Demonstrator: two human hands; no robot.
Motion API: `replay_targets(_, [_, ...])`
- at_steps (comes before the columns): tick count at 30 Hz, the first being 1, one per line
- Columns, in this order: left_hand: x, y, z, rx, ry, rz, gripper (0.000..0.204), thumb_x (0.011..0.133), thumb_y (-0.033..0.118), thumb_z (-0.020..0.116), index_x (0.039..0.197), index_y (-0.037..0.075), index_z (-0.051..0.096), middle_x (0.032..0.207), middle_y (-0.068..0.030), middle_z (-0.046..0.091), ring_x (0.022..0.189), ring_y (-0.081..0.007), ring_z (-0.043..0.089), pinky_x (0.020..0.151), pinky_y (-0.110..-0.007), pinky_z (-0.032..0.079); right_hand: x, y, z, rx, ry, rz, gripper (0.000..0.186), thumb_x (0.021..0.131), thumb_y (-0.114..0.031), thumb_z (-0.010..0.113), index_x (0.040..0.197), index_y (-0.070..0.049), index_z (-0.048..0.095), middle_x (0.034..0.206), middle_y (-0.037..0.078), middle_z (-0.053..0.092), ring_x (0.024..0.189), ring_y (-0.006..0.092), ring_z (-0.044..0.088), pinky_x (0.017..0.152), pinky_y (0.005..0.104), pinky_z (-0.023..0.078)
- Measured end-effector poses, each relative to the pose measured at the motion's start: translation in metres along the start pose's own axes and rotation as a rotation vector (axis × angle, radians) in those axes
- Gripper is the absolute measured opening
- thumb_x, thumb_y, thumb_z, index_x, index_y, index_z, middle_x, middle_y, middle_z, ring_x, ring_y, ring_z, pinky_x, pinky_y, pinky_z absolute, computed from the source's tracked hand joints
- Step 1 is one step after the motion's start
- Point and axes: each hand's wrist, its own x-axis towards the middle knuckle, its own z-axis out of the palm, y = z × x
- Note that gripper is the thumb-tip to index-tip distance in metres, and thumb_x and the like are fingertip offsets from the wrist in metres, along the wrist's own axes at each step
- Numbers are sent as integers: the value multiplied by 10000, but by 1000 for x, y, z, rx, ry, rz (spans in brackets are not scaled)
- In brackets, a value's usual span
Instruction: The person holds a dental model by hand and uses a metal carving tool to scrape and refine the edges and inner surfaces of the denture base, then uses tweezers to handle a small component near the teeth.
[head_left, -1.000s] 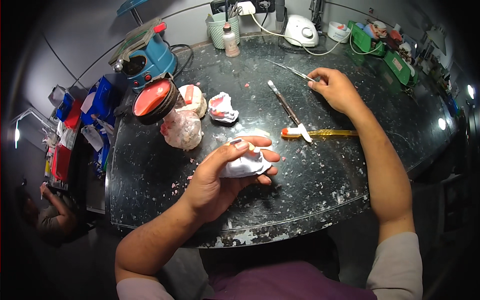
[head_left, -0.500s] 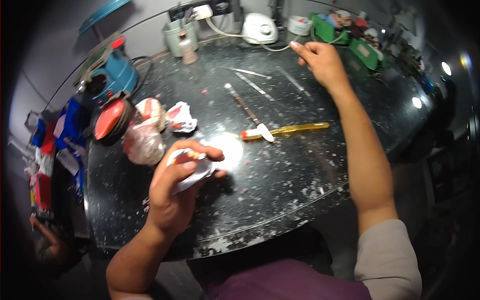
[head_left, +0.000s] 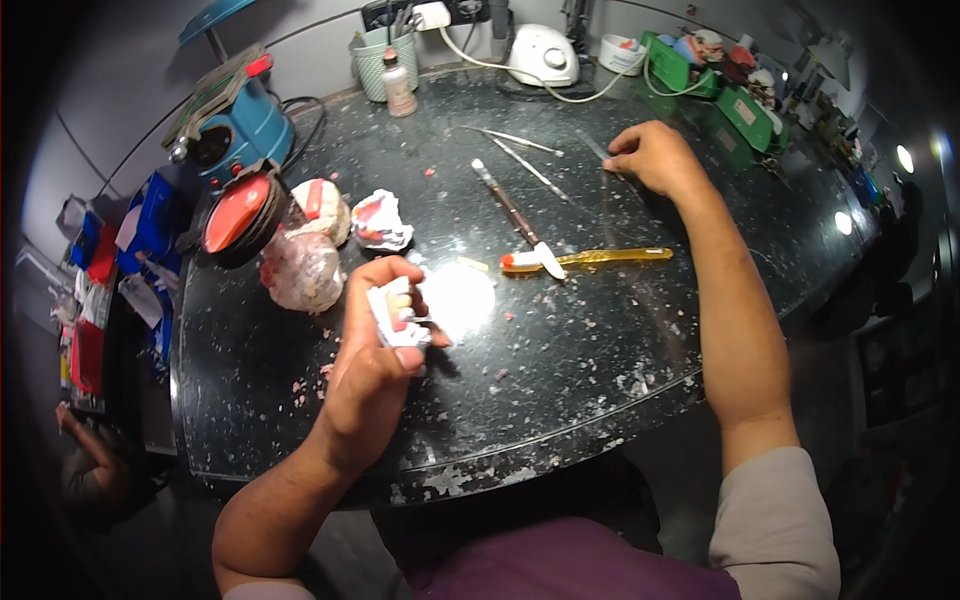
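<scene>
My left hand is closed around a white dental cast with a row of tooth shapes on it, held above the bench near a bright spot of light. My right hand reaches far across to the right, fingers pinched at the near end of a thin metal instrument; the rest of it is hidden by the fingers. Between the hands lie a dark-handled wax knife and a yellow toothbrush, the knife's white end across the brush. Two slim metal tools lie behind them.
At left stand a blue machine, a red-topped round flask, pinkish plaster lumps and another white cast. Along the back are a holder cup, a bottle, a white control unit and green trays.
My right hand has come down from the cable area to the thin metal instrument. The left hand has turned the dental cast, so its teeth show more clearly. The view has shifted slightly.
</scene>
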Motion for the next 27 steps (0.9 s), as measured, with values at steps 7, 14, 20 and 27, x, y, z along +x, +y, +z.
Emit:
replay_targets(7, [5,-9,-4,21,18,226,607,903,309,562,1395,-7,401,1246,-135,476,1221,-230,503,1086,-462,453,4,5,4,46,-89,-13,172,845,-144,818,959,-26,767,928,160,761,840,264,719,778,399,547])
replay_targets(14, [3,-1,5,172,-9,308,494,948,33,738,1266,65,361,1131,-57,447,1047,-113,495,962,-281,445,-1,-11,6,-48,25,5,247,928,-157,743,1133,-19,748,981,130,758,887,239,704,800,368,533])
replay_targets(20, [4,-3,2,274,81,311,482,909,-4,767,1179,98,381,1074,-15,442,917,-50,466,796,-205,429,-31,-68,4,1505,-253,-191,182,1011,-163,676,1130,-27,688,843,-20,639,757,67,625,823,263,562])
replay_targets(27, [6,-4,-3,306,227,276,455,915,74,801,1137,69,404,1033,-19,472,931,-69,517,827,-239,459,-88,-116,36,1797,-728,-408,329,878,-155,682,1151,-1,583,841,76,663,812,175,697,830,336,584])
